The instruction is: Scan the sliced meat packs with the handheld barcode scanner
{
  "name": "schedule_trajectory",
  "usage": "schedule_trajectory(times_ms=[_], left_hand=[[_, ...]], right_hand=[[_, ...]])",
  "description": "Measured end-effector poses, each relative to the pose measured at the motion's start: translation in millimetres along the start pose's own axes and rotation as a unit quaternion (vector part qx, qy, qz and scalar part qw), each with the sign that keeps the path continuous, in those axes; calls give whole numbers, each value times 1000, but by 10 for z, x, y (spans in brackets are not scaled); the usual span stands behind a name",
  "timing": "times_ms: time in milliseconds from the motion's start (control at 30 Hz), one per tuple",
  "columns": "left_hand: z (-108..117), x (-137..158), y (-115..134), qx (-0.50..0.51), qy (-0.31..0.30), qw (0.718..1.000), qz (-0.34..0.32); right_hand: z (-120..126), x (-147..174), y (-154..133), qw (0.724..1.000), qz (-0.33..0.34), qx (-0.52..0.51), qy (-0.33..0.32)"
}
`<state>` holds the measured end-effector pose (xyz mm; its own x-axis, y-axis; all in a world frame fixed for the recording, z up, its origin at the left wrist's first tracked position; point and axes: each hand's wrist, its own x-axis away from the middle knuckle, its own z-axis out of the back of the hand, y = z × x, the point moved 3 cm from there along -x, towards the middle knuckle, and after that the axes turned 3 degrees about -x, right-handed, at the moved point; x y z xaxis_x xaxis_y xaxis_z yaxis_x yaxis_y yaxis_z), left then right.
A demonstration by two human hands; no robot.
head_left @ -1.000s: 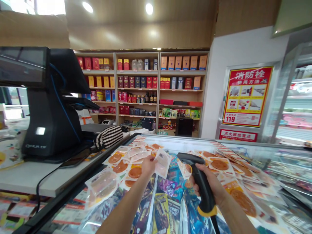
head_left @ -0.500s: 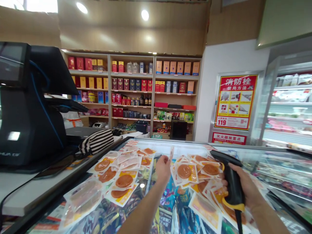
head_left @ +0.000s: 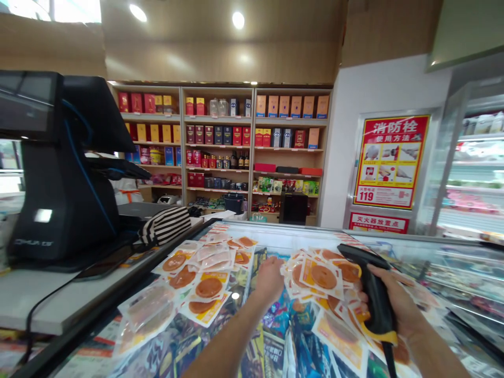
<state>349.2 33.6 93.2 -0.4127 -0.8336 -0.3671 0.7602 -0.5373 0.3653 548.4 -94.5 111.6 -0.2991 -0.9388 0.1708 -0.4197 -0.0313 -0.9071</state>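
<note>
My right hand (head_left: 397, 294) is wrapped round the handle of a black and yellow barcode scanner (head_left: 376, 294), its cable hanging below. My left hand (head_left: 270, 278) has its fingers curled at the left edge of the right-hand pile of snack packets (head_left: 340, 336). Its fingertips are turned away, so anything in them is hidden. On top of that pile lies a flat packet with a round orange-brown slice (head_left: 323, 275), just right of my left hand. A second group of such packets (head_left: 208, 289) is spread out to the left, some turned face down.
The packets lie on the glass top of a freezer (head_left: 271, 228) with colourful bags beneath. At left stand a black cash register (head_left: 59, 184), a phone (head_left: 104, 262) and a striped pouch (head_left: 167, 226). Behind are shelves of boxes (head_left: 216, 118) and a red sign (head_left: 391, 160).
The thin packet held upright in my left hand is no longer seen there. One more packet lies on the right pile. My left hand is slightly lower, and the view has shifted a little left.
</note>
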Motion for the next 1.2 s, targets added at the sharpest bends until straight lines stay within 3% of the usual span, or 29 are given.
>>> schedule_trajectory(times_ms=[100, 200, 333, 600, 967, 1200], left_hand=[[287, 32, -587, -59, 52, 993, 84], [477, 117, -1073, -103, 87, 979, 154], [522, 251, -1398, -131, 77, 971, 183], [569, 192, -1442, -173, 59, 973, 142], [674, 250, -1547, -207, 53, 967, 136], [607, 425, -1278, -178, 24, 980, 88]], right_hand=[[-223, -11, 119, 999, -39, 1, 1], [-428, -4, 188, 999, -37, -8, 15], [-618, 9, 266, 999, -49, 5, 0], [-735, 39, 373, 997, -80, 22, 2], [-698, -22, 494, 997, -55, 46, -14], [-765, -20, 544, 996, -60, 62, -21]])
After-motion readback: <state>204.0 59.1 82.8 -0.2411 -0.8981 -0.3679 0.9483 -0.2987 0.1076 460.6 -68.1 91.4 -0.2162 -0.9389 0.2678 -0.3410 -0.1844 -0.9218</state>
